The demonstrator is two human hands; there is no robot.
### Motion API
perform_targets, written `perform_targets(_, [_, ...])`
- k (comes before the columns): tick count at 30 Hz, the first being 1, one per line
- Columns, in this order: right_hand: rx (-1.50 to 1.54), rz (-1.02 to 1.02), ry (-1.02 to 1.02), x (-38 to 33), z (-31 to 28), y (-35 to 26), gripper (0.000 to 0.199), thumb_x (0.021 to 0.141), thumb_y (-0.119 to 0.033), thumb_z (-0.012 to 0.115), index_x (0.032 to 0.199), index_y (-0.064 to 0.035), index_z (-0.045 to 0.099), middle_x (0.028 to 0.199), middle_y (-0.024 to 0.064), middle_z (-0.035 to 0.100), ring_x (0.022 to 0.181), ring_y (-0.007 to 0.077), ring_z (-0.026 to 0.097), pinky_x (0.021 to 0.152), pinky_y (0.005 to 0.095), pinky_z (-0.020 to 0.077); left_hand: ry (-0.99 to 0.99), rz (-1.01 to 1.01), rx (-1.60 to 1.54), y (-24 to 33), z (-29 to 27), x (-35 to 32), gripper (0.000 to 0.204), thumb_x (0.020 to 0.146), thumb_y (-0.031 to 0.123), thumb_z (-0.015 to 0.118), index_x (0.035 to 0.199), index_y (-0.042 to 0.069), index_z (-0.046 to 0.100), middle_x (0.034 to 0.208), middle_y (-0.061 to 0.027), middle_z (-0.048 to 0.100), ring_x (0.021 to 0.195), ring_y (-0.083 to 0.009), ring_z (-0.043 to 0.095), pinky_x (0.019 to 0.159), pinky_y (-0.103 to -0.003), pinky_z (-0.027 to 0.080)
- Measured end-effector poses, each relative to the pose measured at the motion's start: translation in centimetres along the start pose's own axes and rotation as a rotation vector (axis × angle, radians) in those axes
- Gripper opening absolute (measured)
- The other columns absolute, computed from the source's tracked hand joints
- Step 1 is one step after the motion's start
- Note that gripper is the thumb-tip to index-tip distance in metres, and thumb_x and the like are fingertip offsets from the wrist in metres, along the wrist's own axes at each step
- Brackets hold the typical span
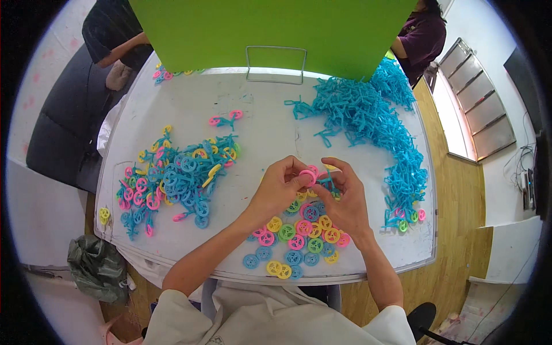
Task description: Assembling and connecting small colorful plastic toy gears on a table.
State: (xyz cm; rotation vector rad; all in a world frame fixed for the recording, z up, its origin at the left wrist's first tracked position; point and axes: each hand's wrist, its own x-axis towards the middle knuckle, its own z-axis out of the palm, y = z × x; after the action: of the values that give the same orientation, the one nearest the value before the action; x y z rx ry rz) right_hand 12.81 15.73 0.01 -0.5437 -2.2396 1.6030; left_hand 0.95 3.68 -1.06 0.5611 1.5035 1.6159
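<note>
My left hand (280, 188) pinches a small pink plastic wheel (311, 174) between thumb and fingertips. Close beside it, my right hand (347, 198) is closed around a blue plastic frame piece (326, 181), and the wheel and the piece appear to meet between my thumbs. A bit of yellow shows near my right fingertips; I cannot tell what it belongs to. Just below both hands lies a spread of loose spoked wheels (303, 227) in pink, yellow, green and blue. Part of that spread is hidden under my hands.
Blue frame pieces (368, 112) are heaped along the table's right side. To the left sits a pile of joined wheels and frames (187, 172). A green panel (276, 34) with a wire stand (276, 80) stands at the far edge. Two people sit beyond it.
</note>
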Motion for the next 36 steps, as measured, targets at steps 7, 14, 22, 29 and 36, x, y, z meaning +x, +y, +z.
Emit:
perform_targets(7, [0.159,0.150,0.005,0.3,0.3,0.0,0.041,0.082,0.000,0.069,0.120,0.0031,0.053,0.097,0.0103,0.067,0.085,0.0116,0.064,0.073,0.0227,0.0517,0.164,0.245,0.229,-1.2,0.6,-0.2,0.009,0.089,0.005,0.061,0.090,-0.001,0.055,0.081,-0.0091,0.063,0.077,-0.0146,0.060,0.066,-0.029,0.047])
perform_targets(14, [0.209,0.158,-0.024,0.3,0.4,0.7,0.039,0.084,-0.001,0.068,0.119,0.0057,0.052,0.099,0.0122,0.067,0.087,0.0130,0.064,0.075,0.0248,0.0539,0.190,0.210,0.147,-1.5,1.2,-0.3,0.008,0.089,0.003,0.060,0.089,-0.002,0.053,0.080,-0.0098,0.063,0.075,-0.0155,0.060,0.067,-0.030,0.047])
perform_targets(22, [0.348,0.208,0.059,0.0,1.3,0.9,0.033,0.087,-0.008,0.065,0.115,0.0059,0.054,0.098,0.0109,0.066,0.086,0.0141,0.065,0.073,0.0257,0.0550,0.321,0.106,-0.032,-0.8,3.1,-1.0,0.004,0.093,0.002,0.054,0.093,-0.001,0.052,0.084,-0.0067,0.059,0.079,-0.0101,0.055,0.070,-0.025,0.048])
perform_targets(29, [0.348,0.186,0.121,-0.3,2.4,1.6,0.030,0.088,-0.011,0.066,0.113,0.0034,0.058,0.091,0.0066,0.066,0.080,0.0126,0.066,0.069,0.0237,0.0543,0.398,0.095,-0.185,-0.8,3.7,-1.5,0.004,0.093,0.002,0.054,0.093,-0.002,0.051,0.086,-0.0074,0.059,0.079,-0.0105,0.055,0.071,-0.025,0.048])
perform_targets(36, [0.599,0.268,0.068,0.0,1.8,1.6,0.027,0.090,-0.008,0.062,0.114,0.0035,0.055,0.096,0.0111,0.066,0.083,0.0159,0.067,0.075,0.0271,0.0561,0.376,0.487,0.204,-1.8,3.1,-1.0,0.004,0.092,-0.001,0.051,0.092,-0.002,0.047,0.085,-0.0114,0.061,0.076,-0.0150,0.058,0.069,-0.029,0.048])
